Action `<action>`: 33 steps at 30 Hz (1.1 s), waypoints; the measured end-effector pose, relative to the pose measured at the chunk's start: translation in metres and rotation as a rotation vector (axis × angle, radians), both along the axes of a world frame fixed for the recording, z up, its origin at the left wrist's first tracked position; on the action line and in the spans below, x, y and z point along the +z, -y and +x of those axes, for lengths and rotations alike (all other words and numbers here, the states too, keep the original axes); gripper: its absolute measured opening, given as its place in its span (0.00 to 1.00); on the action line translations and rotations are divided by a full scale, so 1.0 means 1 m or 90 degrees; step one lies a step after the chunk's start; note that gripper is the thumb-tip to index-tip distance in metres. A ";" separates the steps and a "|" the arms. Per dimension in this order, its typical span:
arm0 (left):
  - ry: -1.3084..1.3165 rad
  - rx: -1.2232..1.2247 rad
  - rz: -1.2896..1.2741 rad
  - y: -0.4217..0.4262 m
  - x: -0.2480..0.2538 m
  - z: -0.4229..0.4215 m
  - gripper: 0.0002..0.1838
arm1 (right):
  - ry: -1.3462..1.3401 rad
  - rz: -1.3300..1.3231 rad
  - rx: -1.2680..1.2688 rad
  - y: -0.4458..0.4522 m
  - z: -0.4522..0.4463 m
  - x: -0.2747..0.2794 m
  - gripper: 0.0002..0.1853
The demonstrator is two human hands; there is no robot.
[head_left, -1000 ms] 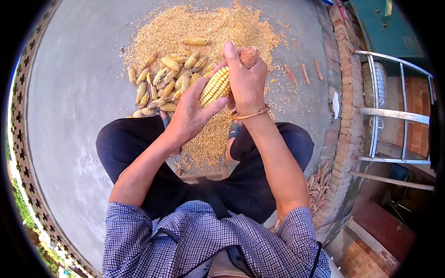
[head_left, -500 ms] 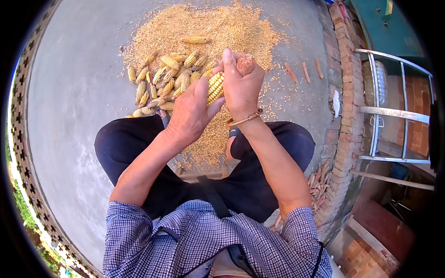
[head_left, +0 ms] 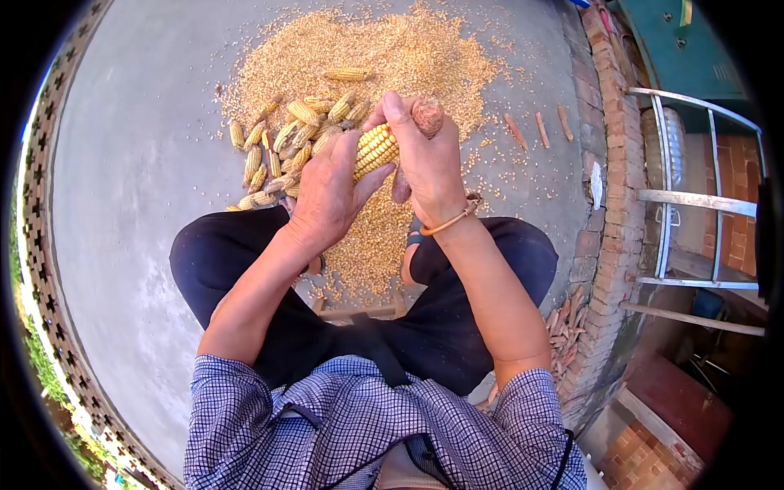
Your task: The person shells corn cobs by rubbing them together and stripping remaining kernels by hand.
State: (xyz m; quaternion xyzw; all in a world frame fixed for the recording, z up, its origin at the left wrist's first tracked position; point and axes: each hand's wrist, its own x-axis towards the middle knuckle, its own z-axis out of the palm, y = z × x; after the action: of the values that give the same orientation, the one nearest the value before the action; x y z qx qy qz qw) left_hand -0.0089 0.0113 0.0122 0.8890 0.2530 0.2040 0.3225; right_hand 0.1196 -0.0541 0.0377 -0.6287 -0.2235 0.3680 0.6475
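Left fingers (head_left: 344, 155) wrap my corn ear (head_left: 376, 153), right fingers (head_left: 397, 114) a bare cob (head_left: 428, 117): likely light, stiff, best gripped mid-length.

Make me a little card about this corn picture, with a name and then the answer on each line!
Left hand: holds a yellow corn ear
Right hand: grips a bare reddish cob beside that ear
Right wrist: brown band
In front: wide spread of loose kernels
Heap at its left: corn ears
Ground at right: three separate cobs
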 end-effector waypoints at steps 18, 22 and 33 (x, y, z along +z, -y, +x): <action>0.082 -0.052 -0.443 0.001 0.004 -0.007 0.23 | -0.198 0.068 0.024 -0.004 0.007 0.006 0.17; 0.005 -0.032 -0.582 -0.008 0.013 -0.010 0.22 | 0.249 -0.015 0.087 -0.005 -0.002 -0.001 0.14; -0.137 -0.090 0.137 -0.001 -0.001 -0.010 0.22 | 0.557 -0.166 0.010 -0.005 -0.009 -0.009 0.13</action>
State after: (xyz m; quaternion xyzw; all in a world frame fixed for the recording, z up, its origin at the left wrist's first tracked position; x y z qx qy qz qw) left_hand -0.0188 0.0125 0.0110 0.9506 0.1999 0.1104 0.2100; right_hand 0.1101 -0.0490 0.0289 -0.7995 -0.4330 0.0978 0.4047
